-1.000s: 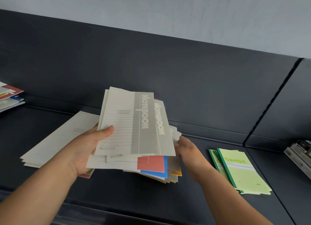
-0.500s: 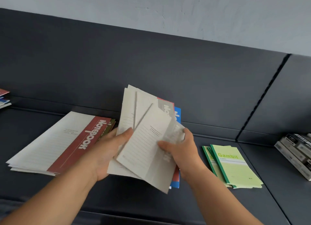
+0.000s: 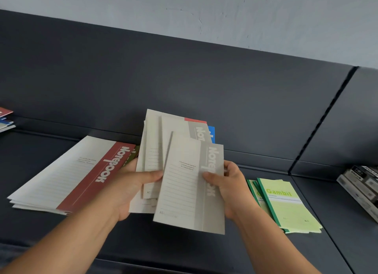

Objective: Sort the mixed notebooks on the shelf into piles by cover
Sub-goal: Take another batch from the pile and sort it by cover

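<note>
Grey notebook point(image 3: 190, 183) now flat in right hand point(image 3: 231, 189)

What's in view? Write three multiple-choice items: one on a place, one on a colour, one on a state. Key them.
1. Where is the green pile?
A. on the shelf, right of the right hand
B. leaning on the back panel
C. on the floor

2. What colour is the band on the left pile's top notebook?
A. blue
B. red
C. yellow

3. How is the front grey notebook held?
A. flat on the shelf
B. pinched by the right hand
C. under the green pile

Key: 1 A, it lies flat beside that hand; 2 B, a red strip reads Notebook; 3 B, the thumb pins it, apart from the left hand's stack.
</note>
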`<state>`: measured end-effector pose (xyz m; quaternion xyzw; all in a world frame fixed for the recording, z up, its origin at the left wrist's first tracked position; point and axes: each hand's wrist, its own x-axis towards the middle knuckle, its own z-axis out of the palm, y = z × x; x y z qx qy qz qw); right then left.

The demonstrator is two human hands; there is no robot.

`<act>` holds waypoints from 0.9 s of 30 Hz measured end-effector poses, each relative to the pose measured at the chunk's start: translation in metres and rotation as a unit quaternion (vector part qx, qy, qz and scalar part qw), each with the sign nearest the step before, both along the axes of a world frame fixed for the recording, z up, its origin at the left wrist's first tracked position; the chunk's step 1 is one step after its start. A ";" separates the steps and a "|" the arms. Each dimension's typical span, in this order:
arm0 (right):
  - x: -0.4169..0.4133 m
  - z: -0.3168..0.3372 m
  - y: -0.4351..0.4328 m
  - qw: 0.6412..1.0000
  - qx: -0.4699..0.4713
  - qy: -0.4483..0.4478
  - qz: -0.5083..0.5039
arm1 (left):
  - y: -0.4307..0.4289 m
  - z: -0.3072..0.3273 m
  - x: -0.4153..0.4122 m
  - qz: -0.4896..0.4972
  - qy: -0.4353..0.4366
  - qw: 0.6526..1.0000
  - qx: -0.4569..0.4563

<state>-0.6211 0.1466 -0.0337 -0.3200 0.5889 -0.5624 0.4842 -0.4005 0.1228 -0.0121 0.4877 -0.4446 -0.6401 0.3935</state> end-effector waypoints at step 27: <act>-0.006 0.004 0.000 0.996 0.016 -0.051 0.074 | -0.006 0.010 0.006 -0.037 -0.015 0.998 0.038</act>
